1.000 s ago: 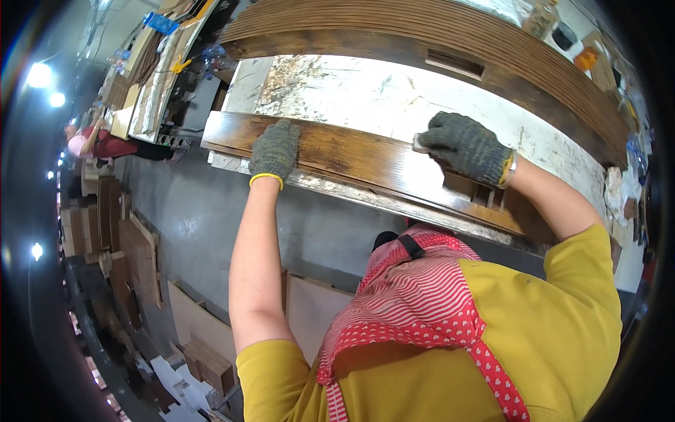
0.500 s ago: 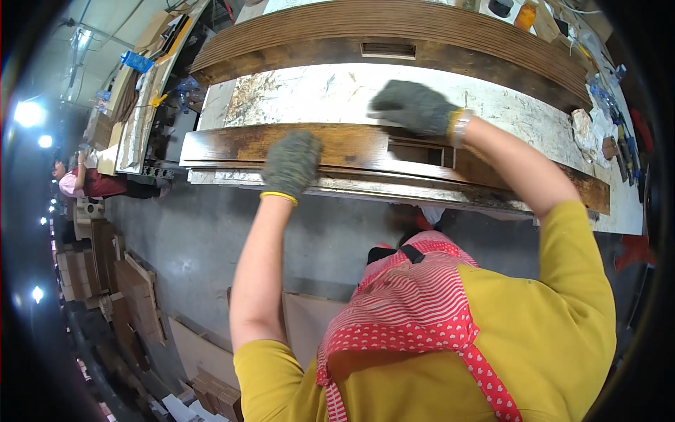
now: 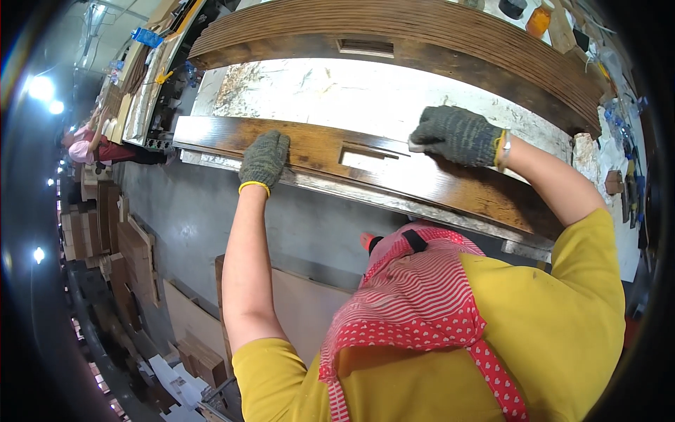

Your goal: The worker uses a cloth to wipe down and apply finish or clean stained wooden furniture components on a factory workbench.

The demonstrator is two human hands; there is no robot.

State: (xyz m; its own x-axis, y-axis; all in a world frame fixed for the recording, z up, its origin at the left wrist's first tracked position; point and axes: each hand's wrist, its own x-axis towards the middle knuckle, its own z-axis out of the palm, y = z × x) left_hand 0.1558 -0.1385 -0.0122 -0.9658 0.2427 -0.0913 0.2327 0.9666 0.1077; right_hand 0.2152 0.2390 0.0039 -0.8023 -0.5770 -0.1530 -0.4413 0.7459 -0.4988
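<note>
A long brown wood-grain board with a rectangular slot lies along the near edge of the white, stained worktable. My left hand, in a dark grey-green knit glove with a yellow cuff, is closed over the board's near edge, left of the slot. Gloved the same way, my right hand is curled low over the board, right of the slot. A small pale edge shows under its fingertips; what it holds is mostly hidden. Light glares off the board beside that hand.
Several grooved brown boards are lined up across the table's far side. An orange bottle stands at the far right, with tools and plastic nearby. To the left, a person is at another bench. Flat panels lie at lower left.
My right hand has moved right and nearer to me, over the board. The board now slants more, its right part closer to my body. My left hand stays at its near edge.
</note>
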